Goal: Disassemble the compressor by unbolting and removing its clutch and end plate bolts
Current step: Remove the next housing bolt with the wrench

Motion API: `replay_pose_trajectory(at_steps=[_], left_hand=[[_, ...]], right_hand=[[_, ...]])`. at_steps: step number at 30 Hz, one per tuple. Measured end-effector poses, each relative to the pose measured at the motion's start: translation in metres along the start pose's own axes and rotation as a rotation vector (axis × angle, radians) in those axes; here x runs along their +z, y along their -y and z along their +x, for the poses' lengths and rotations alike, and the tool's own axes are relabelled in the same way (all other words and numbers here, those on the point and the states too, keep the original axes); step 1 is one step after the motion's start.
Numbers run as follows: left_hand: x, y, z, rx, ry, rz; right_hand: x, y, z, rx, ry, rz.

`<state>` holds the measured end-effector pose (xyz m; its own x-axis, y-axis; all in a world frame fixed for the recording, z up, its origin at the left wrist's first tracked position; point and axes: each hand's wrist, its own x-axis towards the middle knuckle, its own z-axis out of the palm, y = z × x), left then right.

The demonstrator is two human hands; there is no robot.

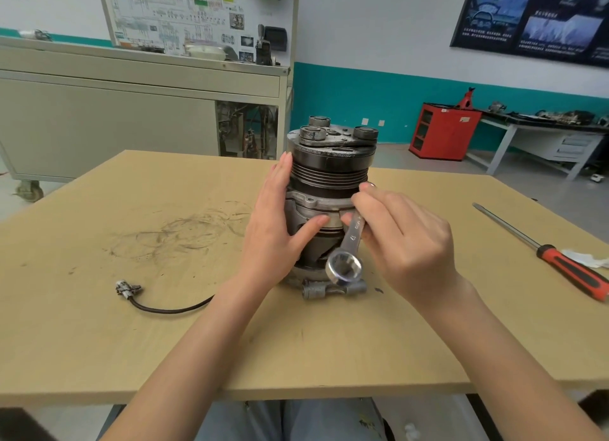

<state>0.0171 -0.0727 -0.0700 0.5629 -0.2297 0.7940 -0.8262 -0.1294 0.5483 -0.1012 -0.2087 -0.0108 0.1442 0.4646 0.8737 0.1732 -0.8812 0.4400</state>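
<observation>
straight left hand (pixel 275 223) fingers press the ribbed metal compressor (pixel 329 190) upright, while right hand (pixel 400 239) fingers pinch a shiny steel wrench (pixel 349 246).

The left hand (pixel 280 223) steadies the upright compressor (pixel 329 190) (clutch end up) while the right hand (pixel 402 239) holds a wrench (pixel 349 246).

A workshop: wiring-diagram board (pixel 184 15), red cabinet (pixel 443 132) (seemingly for tools).

White wall (pixel 379 28) with teal band (pixel 362 97); red cabinet (pixel 443 132) — grey trainer bench (pixel 108 124); tan table (pixel 99 308).
</observation>
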Motion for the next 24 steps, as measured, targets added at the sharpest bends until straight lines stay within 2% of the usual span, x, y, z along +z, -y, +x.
replay_pose_trajectory(at_steps=[4, 10, 12, 16, 18, 21, 24], left_hand=[[-0.001, -0.003, -0.001, -0.011, -0.002, 0.006], [-0.002, -0.006, 0.000, -0.015, 0.004, -0.005], [-0.003, -0.006, 0.000, -0.026, 0.007, -0.007], [-0.003, -0.006, -0.001, -0.043, 0.018, -0.003], [-0.003, -0.006, -0.001, -0.050, 0.021, -0.004], [-0.004, -0.006, -0.001, -0.042, 0.024, -0.004], [-0.004, -0.006, -0.001, -0.036, 0.025, -0.002]], right_hand=[[-0.005, -0.006, -0.002, 0.027, 0.004, 0.061], [-0.008, -0.015, -0.010, 0.226, 0.013, 0.323], [-0.001, -0.010, -0.016, 0.434, -0.067, 0.543], [0.014, -0.023, -0.016, 1.230, -0.368, 1.276], [0.025, -0.043, -0.013, 1.494, -0.306, 1.569], [0.045, -0.059, -0.012, 1.660, -0.135, 1.842], [0.051, -0.067, -0.013, 1.630, -0.125, 1.991]])
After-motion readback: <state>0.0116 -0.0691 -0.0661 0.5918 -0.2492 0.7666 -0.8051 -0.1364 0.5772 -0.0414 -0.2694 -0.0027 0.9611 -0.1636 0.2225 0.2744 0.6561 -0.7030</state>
